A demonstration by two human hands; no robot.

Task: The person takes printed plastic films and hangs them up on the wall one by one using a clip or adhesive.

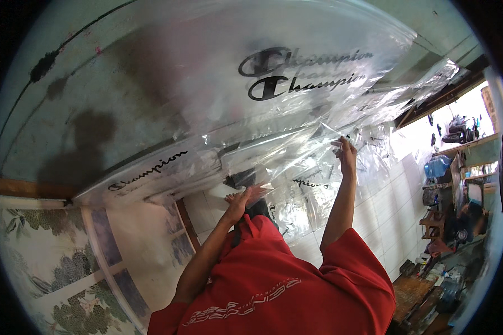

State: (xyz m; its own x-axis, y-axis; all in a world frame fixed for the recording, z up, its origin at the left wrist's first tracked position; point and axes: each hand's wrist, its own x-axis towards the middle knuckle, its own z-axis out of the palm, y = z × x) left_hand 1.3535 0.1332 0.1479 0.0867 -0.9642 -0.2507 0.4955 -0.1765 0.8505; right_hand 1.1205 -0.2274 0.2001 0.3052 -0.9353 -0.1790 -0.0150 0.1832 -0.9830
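Note:
Between my hands is a clear plastic bag (302, 159), thin and shiny. My right hand (346, 151) is raised, its fingers closed on the bag's upper right part. Lower down, my left hand (238, 202) pinches the near left edge of the plastic in front of my red shirt. More clear bags (318, 206) with black script print hang below and between my arms. Larger clear plastic sheets (207, 72), also with black script, lie flat across the surface beyond my hands. Glare on the plastic hides where one layer ends and another starts.
A greenish surface (28, 117) with a wooden edge (28, 187) carries the sheets. Pale floor tiles (397, 195) show to the right. Along the right side are a blue water jug (437, 166), wooden shelving and a cluttered bench (425, 296). Patterned fabric (56, 262) is at lower left.

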